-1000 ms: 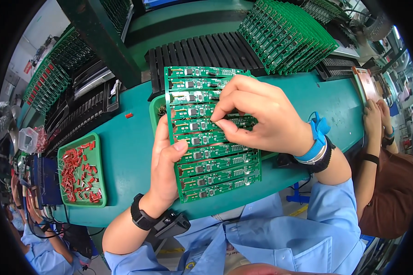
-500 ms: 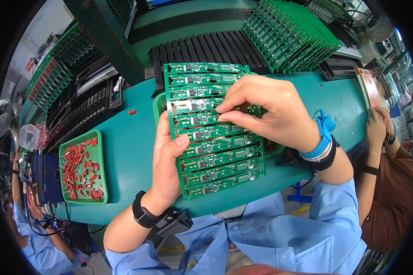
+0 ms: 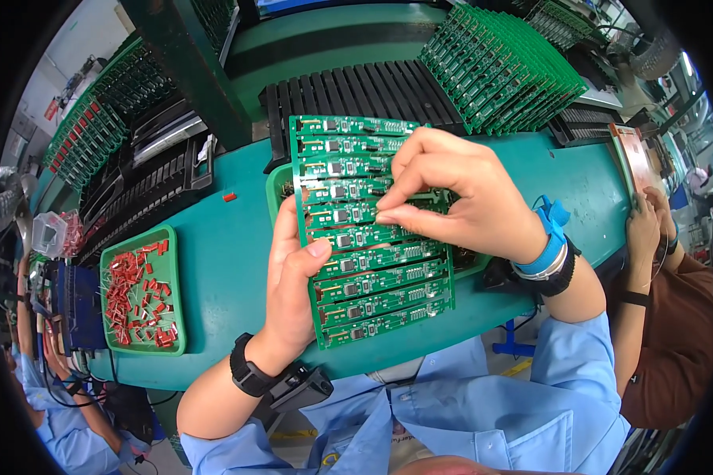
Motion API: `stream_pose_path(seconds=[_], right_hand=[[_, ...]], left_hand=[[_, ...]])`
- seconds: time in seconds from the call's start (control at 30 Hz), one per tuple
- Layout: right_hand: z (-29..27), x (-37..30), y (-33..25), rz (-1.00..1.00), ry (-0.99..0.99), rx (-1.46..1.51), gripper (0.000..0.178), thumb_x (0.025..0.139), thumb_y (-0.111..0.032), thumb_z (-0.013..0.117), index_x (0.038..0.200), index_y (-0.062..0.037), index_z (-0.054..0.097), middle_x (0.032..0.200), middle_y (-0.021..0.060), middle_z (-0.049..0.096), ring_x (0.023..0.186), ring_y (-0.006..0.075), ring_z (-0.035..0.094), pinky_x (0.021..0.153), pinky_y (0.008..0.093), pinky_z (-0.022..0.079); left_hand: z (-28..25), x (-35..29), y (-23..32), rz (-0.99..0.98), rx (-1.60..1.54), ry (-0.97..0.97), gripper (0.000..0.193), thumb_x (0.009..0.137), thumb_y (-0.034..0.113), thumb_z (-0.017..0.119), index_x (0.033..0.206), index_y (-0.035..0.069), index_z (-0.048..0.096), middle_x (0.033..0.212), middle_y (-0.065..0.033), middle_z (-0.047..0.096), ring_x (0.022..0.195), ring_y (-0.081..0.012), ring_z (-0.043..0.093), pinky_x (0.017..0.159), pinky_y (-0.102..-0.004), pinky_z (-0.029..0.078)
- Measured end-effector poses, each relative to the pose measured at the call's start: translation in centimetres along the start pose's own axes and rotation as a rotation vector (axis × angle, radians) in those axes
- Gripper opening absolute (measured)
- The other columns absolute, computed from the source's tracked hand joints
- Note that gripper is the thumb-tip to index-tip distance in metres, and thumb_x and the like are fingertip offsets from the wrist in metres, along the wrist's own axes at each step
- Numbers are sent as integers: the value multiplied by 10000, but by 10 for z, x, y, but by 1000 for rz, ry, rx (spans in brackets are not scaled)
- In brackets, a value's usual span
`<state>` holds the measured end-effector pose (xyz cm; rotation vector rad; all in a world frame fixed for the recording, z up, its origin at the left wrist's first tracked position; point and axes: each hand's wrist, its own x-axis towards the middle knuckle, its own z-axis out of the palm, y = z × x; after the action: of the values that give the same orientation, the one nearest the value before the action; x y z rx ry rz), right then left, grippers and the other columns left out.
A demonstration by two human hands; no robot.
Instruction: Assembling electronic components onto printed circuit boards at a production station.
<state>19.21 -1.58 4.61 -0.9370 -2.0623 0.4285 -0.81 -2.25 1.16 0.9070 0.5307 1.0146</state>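
Note:
A green panel of several joined circuit boards (image 3: 356,289) is held up, tilted, over the green table. My left hand (image 3: 293,277) grips its left edge, thumb on the front face and fingers behind. Thumb and fingertips of my right hand (image 3: 459,198) are pinched together at the panel's middle rows. What they hold is hidden, if anything. Small black parts stand on the upper rows, to the left of my right fingers. Behind the panel, a green tray (image 3: 276,194) shows only in part.
A green tray (image 3: 178,317) of red two-legged components stands at the left, with one loose red component (image 3: 230,196) beyond it. Black slotted racks (image 3: 356,91) line the back, with upright circuit panels (image 3: 503,71) at the right. Another person's hands (image 3: 648,218) are at far right.
My pinched right fingers have moved slightly down the panel, from about the fourth row to the fifth. The panel has tilted and shifted a little downward; my left hand keeps its grip.

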Motion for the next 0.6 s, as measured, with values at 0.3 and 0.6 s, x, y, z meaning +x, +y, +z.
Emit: stream_pose_path(seconds=[0.3, 0.6], right_hand=[[-9, -9, 2, -234, 50, -361, 132, 816, -210, 640, 766, -88, 653, 776, 4, 544, 660, 128, 514, 596, 276, 427], [-75, 8, 18, 40, 123, 1762, 449, 941, -451, 329, 737, -85, 490, 630, 0, 392, 596, 150, 415, 585, 293, 364]], left_hand=[[1, 2, -5, -7, 70, 69, 554, 799, 229, 486, 1290, 23, 331, 1184, -137, 500, 1050, -216, 532, 916, -338, 424], [-21, 6, -2, -67, -17, 137, 520, 822, 286, 455, 1274, 39, 384, 1177, -128, 522, 1030, -246, 546, 909, -367, 428]])
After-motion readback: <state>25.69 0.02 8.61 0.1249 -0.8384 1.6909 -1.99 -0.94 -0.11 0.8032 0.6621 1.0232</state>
